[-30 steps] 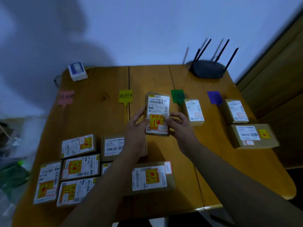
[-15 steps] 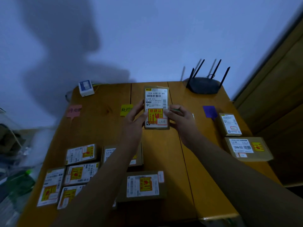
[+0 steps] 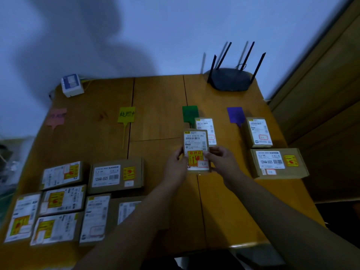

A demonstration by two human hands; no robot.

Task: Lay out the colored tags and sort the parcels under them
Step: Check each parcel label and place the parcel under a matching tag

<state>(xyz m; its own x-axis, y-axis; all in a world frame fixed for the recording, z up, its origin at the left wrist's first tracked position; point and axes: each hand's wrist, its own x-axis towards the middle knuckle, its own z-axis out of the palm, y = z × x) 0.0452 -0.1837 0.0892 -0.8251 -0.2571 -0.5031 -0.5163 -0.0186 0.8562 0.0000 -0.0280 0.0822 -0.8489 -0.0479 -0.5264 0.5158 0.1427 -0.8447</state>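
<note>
Both hands are on one small parcel (image 3: 195,140) around the middle of the table (image 3: 161,106). The left hand (image 3: 175,166) pinches its left edge and the right hand (image 3: 224,162) pinches its right edge, thumbs on the label side. The parcel is just nearer than the green tag (image 3: 190,113) and overlaps a labelled box (image 3: 206,126) lying under that tag. Can't tell if it's resting on the wood or lifted.

Along the far side, left to right, are a pink tag (image 3: 56,116), a yellow tag (image 3: 126,114), the green one, and a purple tag (image 3: 235,114). Under the purple one lie a narrow box (image 3: 259,133) and, nearer, a wide box (image 3: 278,163). A cluster of parcels (image 3: 64,201) fills the near left. There's a black router (image 3: 229,79) at the far right and a little white box (image 3: 72,84) at the far left.
</note>
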